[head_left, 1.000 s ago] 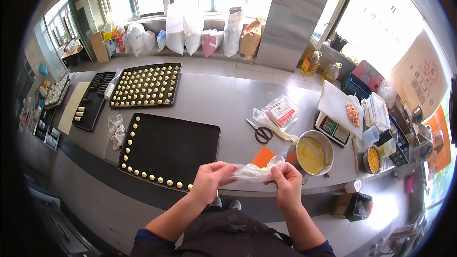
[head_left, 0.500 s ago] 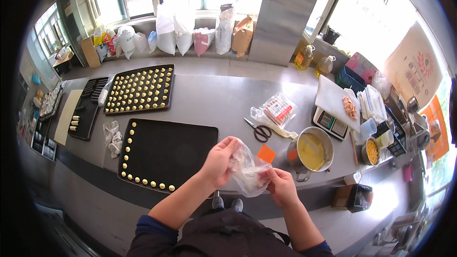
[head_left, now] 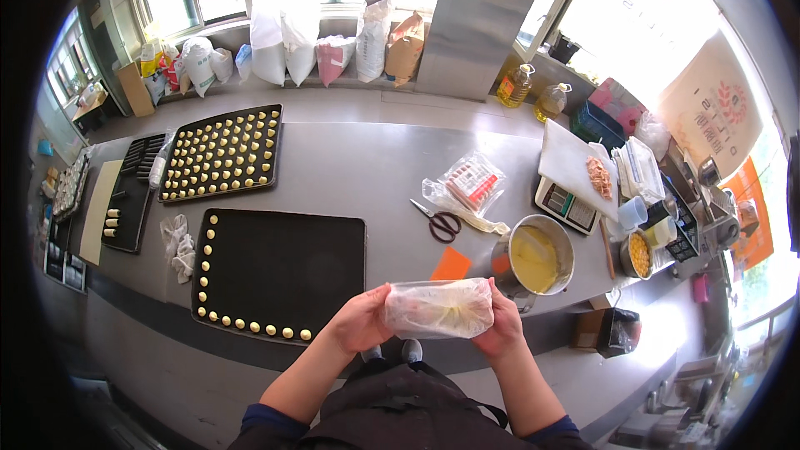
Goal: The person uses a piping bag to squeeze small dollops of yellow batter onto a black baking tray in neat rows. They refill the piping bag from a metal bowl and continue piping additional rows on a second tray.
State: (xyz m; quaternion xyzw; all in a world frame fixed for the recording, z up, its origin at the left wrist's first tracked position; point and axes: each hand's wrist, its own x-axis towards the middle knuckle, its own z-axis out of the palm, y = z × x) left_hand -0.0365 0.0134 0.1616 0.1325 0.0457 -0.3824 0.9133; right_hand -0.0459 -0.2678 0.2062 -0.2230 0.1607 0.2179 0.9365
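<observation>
A clear plastic bag (head_left: 440, 308), perhaps a piping bag, is spread between my two hands above the table's front edge, with a pale yellowish smear showing inside. My left hand (head_left: 364, 320) grips its left end and my right hand (head_left: 503, 322) its right end; some fingers of both are hidden by the plastic. Just beyond the bag lies an orange square card (head_left: 451, 264), perhaps a scraper. To its right stands a metal pot (head_left: 567, 260) of yellow batter. On the left, a black baking tray (head_left: 287, 271) carries small pale mounds along its left and near edges.
Scissors (head_left: 443, 225) lie beside a clear packet (head_left: 475, 186). A fuller tray of mounds (head_left: 271, 168) sits at the far left, crumpled plastic (head_left: 177, 247) near it. At right are a scale (head_left: 567, 204) under a white board (head_left: 569, 158) and a bowl of yellow pieces (head_left: 638, 255).
The plastic bag, bunched up half a second ago, is now stretched level between my hands. Both hands have come lower, and the view has shifted slightly to the right.
</observation>
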